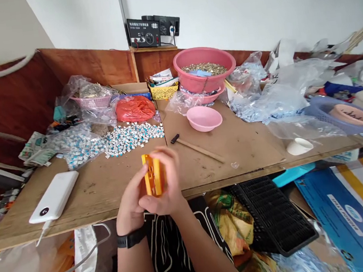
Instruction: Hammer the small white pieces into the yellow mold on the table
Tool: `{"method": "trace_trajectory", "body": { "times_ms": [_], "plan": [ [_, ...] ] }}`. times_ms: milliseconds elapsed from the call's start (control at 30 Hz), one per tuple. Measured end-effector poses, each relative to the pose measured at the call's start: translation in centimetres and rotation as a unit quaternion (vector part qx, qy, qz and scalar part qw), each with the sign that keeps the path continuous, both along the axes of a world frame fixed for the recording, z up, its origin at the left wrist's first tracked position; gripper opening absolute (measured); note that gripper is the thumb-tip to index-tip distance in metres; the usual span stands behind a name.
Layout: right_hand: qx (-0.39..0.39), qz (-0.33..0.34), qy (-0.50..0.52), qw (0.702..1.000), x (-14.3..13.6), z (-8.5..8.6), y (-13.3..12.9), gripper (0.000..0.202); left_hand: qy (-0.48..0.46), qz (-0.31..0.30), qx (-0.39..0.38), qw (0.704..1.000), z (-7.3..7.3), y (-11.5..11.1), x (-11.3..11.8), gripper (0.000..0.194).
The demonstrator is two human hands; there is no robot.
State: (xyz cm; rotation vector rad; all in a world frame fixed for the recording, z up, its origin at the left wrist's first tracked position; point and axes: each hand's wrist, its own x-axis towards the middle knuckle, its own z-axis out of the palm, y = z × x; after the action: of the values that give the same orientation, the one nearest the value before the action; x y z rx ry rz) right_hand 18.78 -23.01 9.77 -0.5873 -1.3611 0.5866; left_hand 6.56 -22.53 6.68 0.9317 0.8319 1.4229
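Between my two hands is a yellow-orange plastic piece, box-like with an open, slotted side [152, 176], held upright above the table's front edge. My left hand [131, 199] is closed on its left side, thumb along the edge; a black band is on that wrist. On the other side, the fingers of my right hand [171, 183] wrap round the piece, slightly blurred at the tips. A small hammer [199, 149] with a wooden handle lies just beyond, to the right. Many small white-and-blue parts [132, 137] are spread behind my hands.
A white power bank [54, 197] with a cable lies at left. Behind are a small pink bowl [204, 118], a large pink basin [206, 78] of metal bits and a red bag [135, 109]. A white cup [299, 146] lies tipped at right, above a black crate [273, 213].
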Motion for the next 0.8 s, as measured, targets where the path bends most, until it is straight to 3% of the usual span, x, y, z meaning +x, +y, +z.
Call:
{"method": "trace_trajectory", "body": {
  "times_ms": [100,200,300,367,433,500,633,800],
  "plan": [
    [-0.091,0.114,0.099,0.984,-2.3,-0.3,0.1,0.037,-0.044,0.044,-0.008,0.998,-1.2,1.1,-0.6,0.041],
    [-0.228,0.119,0.209,0.944,-3.4,-1.0,0.8,0.036,-0.037,0.087,0.058,0.994,-1.0,1.5,-1.7,0.07],
    [-0.293,0.145,0.158,0.932,-2.5,-1.6,1.9,0.044,0.031,0.137,0.149,0.979,-0.1,0.8,-2.8,0.091],
    [-0.304,0.241,0.077,0.919,-0.9,-1.7,2.5,0.043,0.082,0.138,0.183,0.97,0.6,0.1,-3.3,0.101],
    [-0.309,0.346,0.03,0.885,0.9,-1.5,2.8,0.037,0.12,0.112,0.195,0.967,1.1,-0.6,-3.5,0.109],
    [-0.301,0.399,0.017,0.866,2.5,-1.4,2.9,0.036,0.142,0.077,0.197,0.967,1.4,-1.0,-3.4,0.115],
    [-0.212,0.392,0.034,0.894,4.6,-1.2,2.9,0.066,0.138,0.064,0.199,0.968,1.8,-1.2,-2.8,0.117],
    [-0.112,0.254,-0.026,0.96,5.2,0.1,1.6,0.084,0.108,0.065,0.226,0.966,2.6,-1.1,-1.9,0.115]
  ]
}}
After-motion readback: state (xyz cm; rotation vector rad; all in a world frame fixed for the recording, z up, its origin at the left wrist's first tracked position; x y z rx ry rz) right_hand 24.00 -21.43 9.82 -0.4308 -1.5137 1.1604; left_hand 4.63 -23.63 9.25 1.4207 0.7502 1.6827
